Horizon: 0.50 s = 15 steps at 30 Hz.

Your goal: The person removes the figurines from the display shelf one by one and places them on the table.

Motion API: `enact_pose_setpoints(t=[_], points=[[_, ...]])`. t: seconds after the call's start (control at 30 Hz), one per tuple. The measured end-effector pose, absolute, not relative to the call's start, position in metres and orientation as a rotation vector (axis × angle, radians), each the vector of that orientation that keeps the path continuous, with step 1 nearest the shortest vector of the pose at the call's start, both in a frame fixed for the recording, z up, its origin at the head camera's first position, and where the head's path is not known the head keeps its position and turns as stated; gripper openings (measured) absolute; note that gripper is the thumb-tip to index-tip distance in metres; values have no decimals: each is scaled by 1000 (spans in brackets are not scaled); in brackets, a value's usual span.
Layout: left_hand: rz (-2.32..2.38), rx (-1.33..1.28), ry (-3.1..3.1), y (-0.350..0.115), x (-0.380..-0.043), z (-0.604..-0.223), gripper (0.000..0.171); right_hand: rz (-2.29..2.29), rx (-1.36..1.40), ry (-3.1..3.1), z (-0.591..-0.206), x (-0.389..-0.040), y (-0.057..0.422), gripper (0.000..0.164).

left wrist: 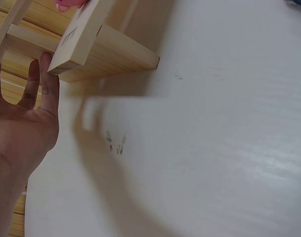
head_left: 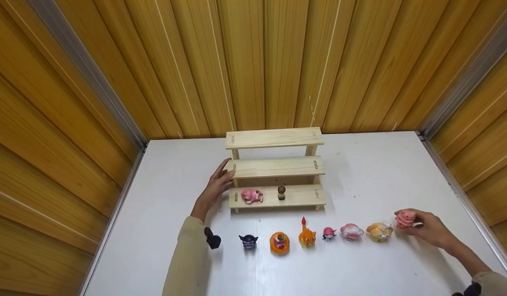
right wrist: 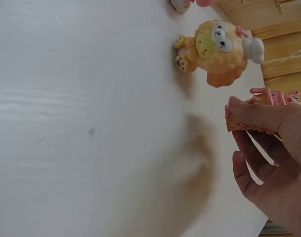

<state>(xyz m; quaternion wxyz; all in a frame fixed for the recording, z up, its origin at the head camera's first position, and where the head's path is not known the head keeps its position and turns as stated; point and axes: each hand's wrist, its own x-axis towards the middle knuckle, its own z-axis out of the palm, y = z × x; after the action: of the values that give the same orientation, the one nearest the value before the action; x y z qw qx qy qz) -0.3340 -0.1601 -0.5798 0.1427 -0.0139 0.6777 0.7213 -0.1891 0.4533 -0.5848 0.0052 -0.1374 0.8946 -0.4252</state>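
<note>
My right hand (head_left: pixel 432 230) pinches a pink figurine (head_left: pixel 405 219) between thumb and fingers at the right end of a row of toys. The right wrist view shows its waffle-patterned base (right wrist: pixel 239 123) under the thumb, above the table. Nearest to it sits a fluffy orange figurine with a white tuft (head_left: pixel 380 232). At the shelf's left side, my left hand (head_left: pixel 215 187) touches the end of the middle step with fairly straight fingers. The three-step wooden shelf (head_left: pixel 278 166) bears a pink lying figurine (head_left: pixel 252 196) and a small brown-headed figurine (head_left: pixel 281 192) on its lowest step.
Along the white table (head_left: pixel 175 164) in front stand a dark horned figurine (head_left: pixel 248 241), a round orange one (head_left: pixel 279 243), an orange one with a red-tipped tail (head_left: pixel 307 236), a small pink-topped one (head_left: pixel 329 233) and a pink-white one (head_left: pixel 352 232). Wood-patterned walls (head_left: pixel 278 61) enclose the table.
</note>
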Motion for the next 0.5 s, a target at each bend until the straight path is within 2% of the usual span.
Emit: enact_pose_setpoints(t=[0.23,0.5], points=[[2081,-61,1949,-159,-331,-581,69,-1221,-272,2819,-598,-168,465,48],[2081,-58,1949,-159,-333,-580,67,-1225,-166,2776,-603,-160,464,46]])
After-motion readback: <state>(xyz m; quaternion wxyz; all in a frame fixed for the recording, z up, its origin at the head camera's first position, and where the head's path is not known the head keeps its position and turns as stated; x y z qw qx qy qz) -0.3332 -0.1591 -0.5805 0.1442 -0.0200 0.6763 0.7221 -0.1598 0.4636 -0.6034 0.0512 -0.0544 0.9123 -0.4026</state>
